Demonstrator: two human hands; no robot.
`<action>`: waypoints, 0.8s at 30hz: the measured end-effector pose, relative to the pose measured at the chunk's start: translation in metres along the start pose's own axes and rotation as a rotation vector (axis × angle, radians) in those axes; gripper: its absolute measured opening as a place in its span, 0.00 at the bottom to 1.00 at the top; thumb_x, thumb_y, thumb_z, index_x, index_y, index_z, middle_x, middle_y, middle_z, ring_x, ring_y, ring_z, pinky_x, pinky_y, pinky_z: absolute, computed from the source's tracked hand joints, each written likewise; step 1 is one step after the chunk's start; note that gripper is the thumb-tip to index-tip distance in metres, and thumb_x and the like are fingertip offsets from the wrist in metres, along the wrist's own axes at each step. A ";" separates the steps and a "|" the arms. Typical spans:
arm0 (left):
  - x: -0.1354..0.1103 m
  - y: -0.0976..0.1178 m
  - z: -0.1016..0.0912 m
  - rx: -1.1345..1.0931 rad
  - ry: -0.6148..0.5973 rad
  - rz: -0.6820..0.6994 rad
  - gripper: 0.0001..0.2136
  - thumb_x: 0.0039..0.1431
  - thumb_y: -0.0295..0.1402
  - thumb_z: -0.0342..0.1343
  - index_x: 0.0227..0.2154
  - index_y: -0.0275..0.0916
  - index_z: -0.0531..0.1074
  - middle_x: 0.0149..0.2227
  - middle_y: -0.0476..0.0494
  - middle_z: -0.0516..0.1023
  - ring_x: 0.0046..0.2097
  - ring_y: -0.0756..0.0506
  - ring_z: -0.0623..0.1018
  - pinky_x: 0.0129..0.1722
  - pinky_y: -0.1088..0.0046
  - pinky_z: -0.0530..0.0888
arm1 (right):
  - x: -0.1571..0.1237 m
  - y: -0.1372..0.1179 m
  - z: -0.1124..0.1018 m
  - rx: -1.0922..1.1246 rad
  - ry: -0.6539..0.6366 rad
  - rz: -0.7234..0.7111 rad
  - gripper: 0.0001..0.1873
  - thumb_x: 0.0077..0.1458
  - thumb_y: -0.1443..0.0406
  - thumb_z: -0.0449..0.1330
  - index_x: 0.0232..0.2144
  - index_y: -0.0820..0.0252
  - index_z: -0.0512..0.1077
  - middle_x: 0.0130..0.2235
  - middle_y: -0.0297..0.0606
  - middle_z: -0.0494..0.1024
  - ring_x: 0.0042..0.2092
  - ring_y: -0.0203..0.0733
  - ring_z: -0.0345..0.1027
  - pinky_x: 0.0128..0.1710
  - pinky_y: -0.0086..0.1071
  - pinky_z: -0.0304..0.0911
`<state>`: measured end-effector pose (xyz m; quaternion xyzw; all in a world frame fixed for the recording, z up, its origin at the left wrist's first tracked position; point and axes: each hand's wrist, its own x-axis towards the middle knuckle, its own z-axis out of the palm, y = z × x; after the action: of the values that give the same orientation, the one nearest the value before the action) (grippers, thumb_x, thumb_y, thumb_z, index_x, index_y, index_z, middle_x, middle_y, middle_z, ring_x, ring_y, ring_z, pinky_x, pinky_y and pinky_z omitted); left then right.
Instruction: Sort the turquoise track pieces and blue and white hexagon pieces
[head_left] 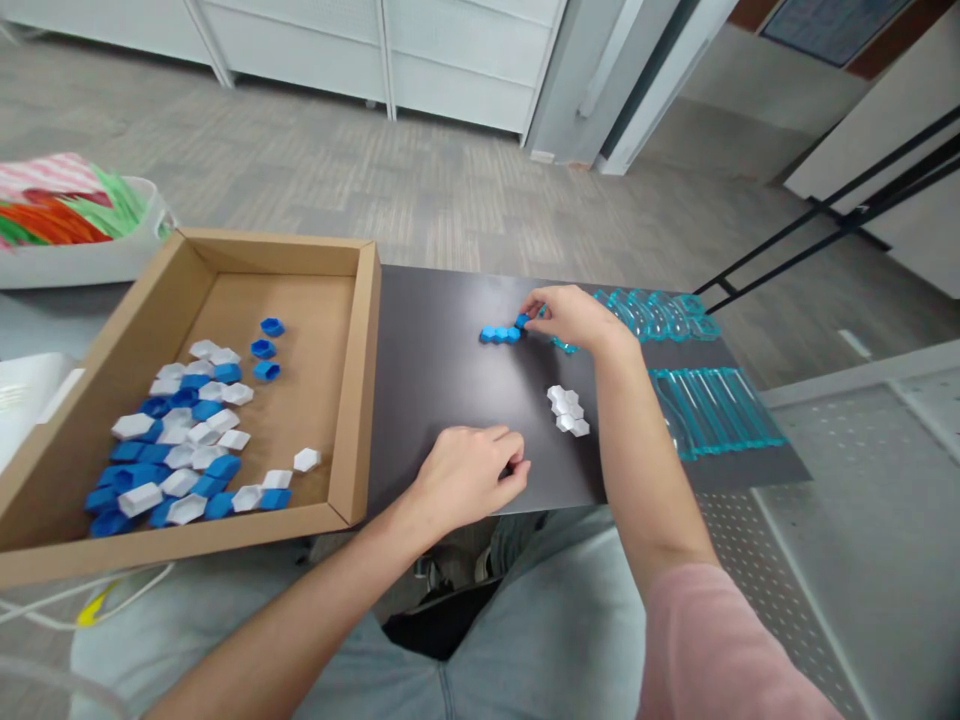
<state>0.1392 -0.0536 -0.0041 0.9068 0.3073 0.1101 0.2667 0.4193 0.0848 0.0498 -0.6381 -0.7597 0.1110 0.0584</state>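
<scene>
Between the thumb and fingers of my right hand (570,315) is a blue hexagonal piece (522,321), at the right end of a short row of blue hexagonal pieces (496,334) on the dark table (442,370). Whether the held piece touches the row I cannot tell. A cluster of white hexagonal pieces (568,410) lies nearer to me, left of my right forearm. My left hand (476,470) rests by the table's near edge, its fingers loosely curled with nothing visible in them.
A cardboard tray (361,390) on the left holds many loose blue and white hexagonal pieces (180,450). Clear teal plastic pieces (720,410) lie in two groups on the right. A white bin (90,255) with colourful strips stands at the far left.
</scene>
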 end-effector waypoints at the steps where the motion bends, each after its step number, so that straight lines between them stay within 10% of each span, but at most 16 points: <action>1: 0.000 0.000 0.000 0.001 -0.005 -0.003 0.07 0.74 0.37 0.59 0.37 0.46 0.78 0.39 0.50 0.87 0.38 0.41 0.85 0.35 0.60 0.66 | -0.002 -0.001 0.000 -0.009 0.004 0.001 0.15 0.62 0.68 0.72 0.51 0.54 0.86 0.47 0.38 0.91 0.44 0.46 0.83 0.46 0.34 0.70; 24: 0.002 0.003 -0.001 0.059 -0.079 -0.029 0.09 0.75 0.43 0.55 0.39 0.51 0.76 0.42 0.47 0.88 0.40 0.40 0.85 0.39 0.57 0.73 | -0.011 -0.009 0.018 0.148 0.103 0.067 0.11 0.66 0.69 0.68 0.48 0.53 0.87 0.45 0.39 0.91 0.46 0.48 0.84 0.49 0.37 0.72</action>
<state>0.1414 -0.0541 -0.0017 0.9133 0.3130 0.0612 0.2533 0.4086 0.0706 0.0348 -0.6619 -0.7237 0.1356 0.1407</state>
